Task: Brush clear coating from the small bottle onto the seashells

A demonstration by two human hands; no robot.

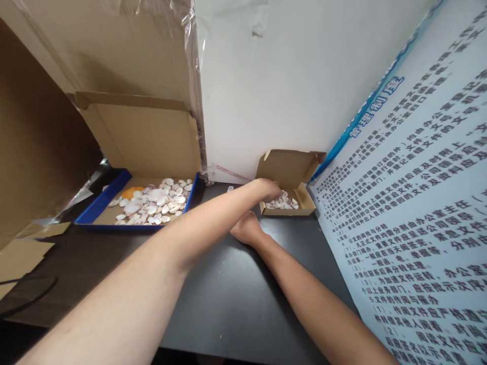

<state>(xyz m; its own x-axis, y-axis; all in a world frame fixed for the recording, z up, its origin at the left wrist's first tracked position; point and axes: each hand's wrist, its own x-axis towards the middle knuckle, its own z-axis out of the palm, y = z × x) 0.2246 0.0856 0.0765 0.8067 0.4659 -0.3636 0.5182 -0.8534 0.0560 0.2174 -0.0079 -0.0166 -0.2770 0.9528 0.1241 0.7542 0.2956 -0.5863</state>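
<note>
My left hand (271,189) reaches across to the right, over the front left corner of a small cardboard box (309,212) with its lid raised. White shells (283,202) lie in that box, right beside my fingers. Those fingers are blurred and partly hidden, so I cannot see whether they hold a shell. Under my left forearm, just left of the small box, my right hand (247,228) is curled closed near the tabletop. Anything inside it is hidden. A small clear plastic piece (230,188) shows just behind my left forearm.
On the left stands a larger open box with a blue rim (102,202), holding many pale shells (152,203) and an orange piece (132,192). Cardboard scraps (26,258) and a black cable (34,299) lie farther left. A printed board (411,203) borders the dark table (224,309) on the right.
</note>
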